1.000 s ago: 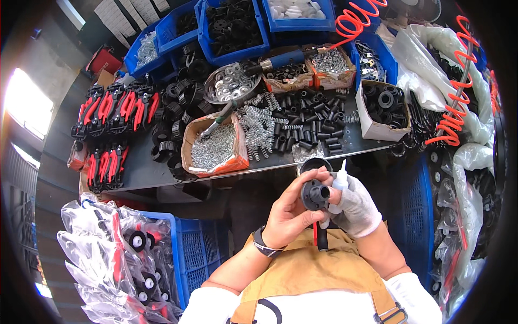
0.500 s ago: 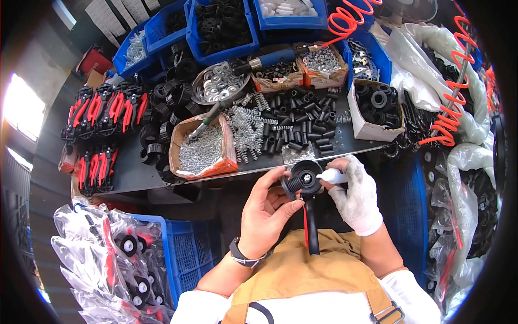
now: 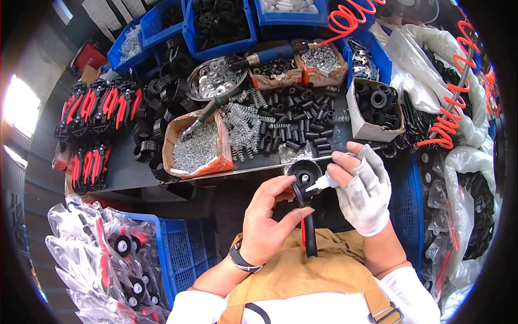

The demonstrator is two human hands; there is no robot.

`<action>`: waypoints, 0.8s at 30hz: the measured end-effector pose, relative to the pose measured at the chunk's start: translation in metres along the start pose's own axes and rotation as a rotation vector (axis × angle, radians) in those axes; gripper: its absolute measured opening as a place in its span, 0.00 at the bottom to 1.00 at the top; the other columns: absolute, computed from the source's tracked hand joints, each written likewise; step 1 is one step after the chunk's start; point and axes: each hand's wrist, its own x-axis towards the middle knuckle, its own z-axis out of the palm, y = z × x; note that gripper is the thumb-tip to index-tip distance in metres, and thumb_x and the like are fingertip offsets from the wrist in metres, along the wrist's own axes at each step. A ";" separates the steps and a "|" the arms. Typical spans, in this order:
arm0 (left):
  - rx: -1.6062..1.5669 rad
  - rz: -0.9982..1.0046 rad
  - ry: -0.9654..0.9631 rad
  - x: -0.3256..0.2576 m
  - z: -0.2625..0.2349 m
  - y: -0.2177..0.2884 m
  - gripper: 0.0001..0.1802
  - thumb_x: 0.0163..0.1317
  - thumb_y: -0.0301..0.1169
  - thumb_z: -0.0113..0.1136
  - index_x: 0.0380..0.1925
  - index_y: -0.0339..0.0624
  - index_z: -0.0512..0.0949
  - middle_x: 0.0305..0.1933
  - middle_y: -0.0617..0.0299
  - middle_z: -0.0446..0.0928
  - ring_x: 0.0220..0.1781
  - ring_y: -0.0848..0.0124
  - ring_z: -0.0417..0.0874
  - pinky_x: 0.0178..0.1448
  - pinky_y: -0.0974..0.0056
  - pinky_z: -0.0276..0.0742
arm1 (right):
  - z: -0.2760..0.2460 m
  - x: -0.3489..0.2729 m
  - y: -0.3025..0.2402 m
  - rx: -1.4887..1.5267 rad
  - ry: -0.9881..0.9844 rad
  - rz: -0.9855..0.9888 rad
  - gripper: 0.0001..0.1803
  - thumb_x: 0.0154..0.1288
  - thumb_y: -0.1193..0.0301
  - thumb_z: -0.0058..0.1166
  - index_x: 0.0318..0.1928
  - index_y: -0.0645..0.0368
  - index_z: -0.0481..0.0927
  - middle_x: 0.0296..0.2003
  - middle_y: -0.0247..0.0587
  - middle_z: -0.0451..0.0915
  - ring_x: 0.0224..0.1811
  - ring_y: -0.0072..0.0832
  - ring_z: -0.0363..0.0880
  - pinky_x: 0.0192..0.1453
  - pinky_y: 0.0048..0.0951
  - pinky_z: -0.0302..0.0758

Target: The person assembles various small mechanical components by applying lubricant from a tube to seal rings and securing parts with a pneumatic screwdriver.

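head view: cluttered grey workbench [image 3: 124, 173], parts stock in bins and cartons, edges bent by the lens.

hidden or unclear: upper bins cut off by the frame's top edge; contents of the clear plastic bags [image 3: 91, 259] at lower left only partly legible, black wheels with white hubs showing through; white plastic sacks [image 3: 431, 59] at right hide most of their load; lower end of the tool's black handle lies against the tan apron [image 3: 302, 275]; the nozzle tip's contact point is too small to make out.

containers: blue plastic bins [image 3: 216, 27] along the back, black parts and silvery hardware inside; orange-edged cardboard box [image 3: 197, 146] of small screws at centre left; round metal dish of washers [image 3: 213, 81] behind it; white carton of black rollers [image 3: 372, 105] at right; loose springs [image 3: 243, 121] and black sleeves [image 3: 294, 119] between them; red-handled tools [image 3: 97, 102] racked at far left; orange coiled air hose [image 3: 448, 119] at right; blue crate [image 3: 183, 254] below the bench.

grip: left hand [image 3: 267, 221], bare, with wristwatch, closed around the black wheeled tool [image 3: 303, 183] below its round head, held just in front of the bench edge above the apron. right hand [image 3: 361, 186], in a white fingerless glove, pinches a small white nozzle bottle [image 3: 324, 183], its tip at the wheel's hub.
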 end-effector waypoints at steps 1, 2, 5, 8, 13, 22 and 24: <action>-0.007 -0.011 0.002 0.000 0.000 0.000 0.32 0.50 0.20 0.74 0.57 0.33 0.74 0.55 0.53 0.74 0.51 0.68 0.80 0.55 0.65 0.81 | 0.000 0.000 0.000 -0.024 0.006 -0.018 0.17 0.48 0.76 0.66 0.42 0.56 0.84 0.48 0.40 0.82 0.48 0.44 0.82 0.50 0.40 0.82; -0.013 -0.022 0.005 0.000 0.000 0.000 0.32 0.50 0.20 0.74 0.57 0.33 0.74 0.55 0.52 0.74 0.50 0.68 0.80 0.55 0.65 0.80 | -0.001 0.001 -0.001 -0.023 0.005 -0.017 0.17 0.48 0.76 0.66 0.42 0.56 0.84 0.48 0.40 0.82 0.48 0.44 0.82 0.50 0.40 0.82; -0.019 -0.050 -0.001 0.001 -0.002 -0.001 0.32 0.50 0.20 0.74 0.57 0.33 0.74 0.54 0.53 0.75 0.48 0.70 0.80 0.53 0.66 0.80 | -0.005 0.005 -0.003 -0.030 0.002 -0.038 0.19 0.43 0.83 0.67 0.41 0.57 0.84 0.45 0.39 0.84 0.49 0.45 0.82 0.49 0.39 0.82; -0.017 -0.050 -0.002 0.002 -0.003 -0.002 0.32 0.50 0.20 0.75 0.57 0.33 0.74 0.54 0.53 0.75 0.47 0.70 0.79 0.52 0.67 0.79 | -0.005 0.007 -0.001 -0.019 0.006 -0.083 0.18 0.44 0.81 0.69 0.40 0.56 0.85 0.45 0.38 0.85 0.50 0.44 0.82 0.48 0.39 0.82; -0.013 -0.048 0.014 0.001 -0.003 -0.002 0.32 0.49 0.20 0.75 0.57 0.33 0.74 0.54 0.53 0.75 0.47 0.70 0.79 0.52 0.67 0.79 | -0.004 0.009 0.003 -0.051 0.003 -0.190 0.15 0.51 0.75 0.63 0.42 0.55 0.84 0.50 0.39 0.82 0.52 0.40 0.79 0.48 0.40 0.84; -0.007 -0.044 0.040 0.001 -0.004 -0.005 0.32 0.49 0.20 0.76 0.56 0.33 0.74 0.53 0.54 0.75 0.47 0.71 0.80 0.52 0.67 0.80 | -0.005 0.009 0.002 -0.041 0.014 -0.231 0.14 0.51 0.76 0.63 0.41 0.56 0.84 0.48 0.38 0.82 0.52 0.40 0.80 0.48 0.40 0.85; 0.002 -0.055 0.032 0.001 -0.004 -0.004 0.32 0.48 0.20 0.76 0.56 0.33 0.74 0.52 0.54 0.75 0.47 0.71 0.80 0.51 0.67 0.80 | -0.005 0.011 0.000 -0.034 0.010 -0.229 0.14 0.51 0.76 0.63 0.41 0.56 0.84 0.48 0.38 0.82 0.51 0.40 0.80 0.47 0.40 0.85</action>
